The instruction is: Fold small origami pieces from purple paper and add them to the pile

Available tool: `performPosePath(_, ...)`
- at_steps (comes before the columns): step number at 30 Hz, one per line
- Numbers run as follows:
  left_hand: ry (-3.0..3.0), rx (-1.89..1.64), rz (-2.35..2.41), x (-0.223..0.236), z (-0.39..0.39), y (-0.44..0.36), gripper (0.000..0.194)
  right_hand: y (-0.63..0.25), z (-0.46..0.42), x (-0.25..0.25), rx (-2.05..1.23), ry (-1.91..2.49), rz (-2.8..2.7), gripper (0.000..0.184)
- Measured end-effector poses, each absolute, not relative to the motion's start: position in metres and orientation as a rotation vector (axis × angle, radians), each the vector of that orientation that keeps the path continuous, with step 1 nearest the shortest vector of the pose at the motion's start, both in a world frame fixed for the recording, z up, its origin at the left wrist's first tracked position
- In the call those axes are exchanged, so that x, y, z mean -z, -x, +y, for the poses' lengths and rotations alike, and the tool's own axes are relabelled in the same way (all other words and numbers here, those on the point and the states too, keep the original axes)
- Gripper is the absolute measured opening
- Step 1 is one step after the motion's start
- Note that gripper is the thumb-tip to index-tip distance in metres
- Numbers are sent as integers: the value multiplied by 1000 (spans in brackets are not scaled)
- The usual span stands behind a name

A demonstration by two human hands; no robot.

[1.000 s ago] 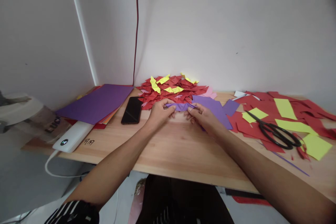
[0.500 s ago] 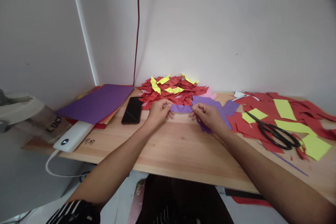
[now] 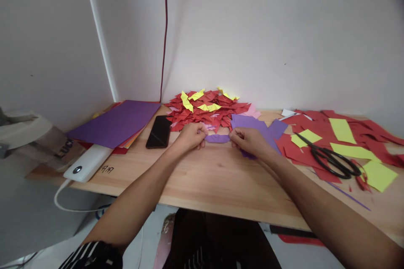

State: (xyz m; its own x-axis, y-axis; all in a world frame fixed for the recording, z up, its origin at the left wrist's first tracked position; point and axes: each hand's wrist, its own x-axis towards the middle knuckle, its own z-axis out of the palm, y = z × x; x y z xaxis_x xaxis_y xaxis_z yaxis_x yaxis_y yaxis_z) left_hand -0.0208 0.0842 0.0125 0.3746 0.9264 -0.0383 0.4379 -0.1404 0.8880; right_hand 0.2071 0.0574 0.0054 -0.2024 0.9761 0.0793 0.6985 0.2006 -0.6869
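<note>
A narrow folded purple paper strip lies on the wooden table between my two hands. My left hand is closed, pinching the strip's left end. My right hand is closed on its right end and covers part of a pile of purple paper pieces. Just behind the strip sits a heap of folded red and yellow paper pieces against the wall.
A black phone, a white power bank with a cable and a stack of purple sheets lie at the left. Black scissors rest on red and yellow paper scraps at the right.
Both hands have drawn slightly nearer to me and pressed the purple paper into a narrower, flatter strip on the table.
</note>
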Motion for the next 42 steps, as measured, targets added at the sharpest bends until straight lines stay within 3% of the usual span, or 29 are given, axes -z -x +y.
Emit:
performPosePath(4, -1972, -602, 1286, -17, 83, 24, 16, -209, 55, -10, -657, 1521, -2122, 29)
performPosePath(12, -2282, -798, 1584, -22, 81, 27, 26, -207, 51, -19, -465, 1612, -1990, 37)
performPosePath(21, -2273, -909, 1209, -23, 78, 20, 15, -225, 56, -31, -326, 1528, -1619, 38)
performPosePath(28, -2535, -602, 1076, -10, 74, 17, 42, -238, 56, -41, -321, 1428, -1395, 34)
performPosePath(35, -2593, -603, 1018, -5, 77, 18, 27, -269, 53, -64, -345, 1280, -1102, 22)
performPosePath(42, -2610, -629, 954, -5, 79, 19, 21, -309, 31, -82, -247, 1806, -1293, 20)
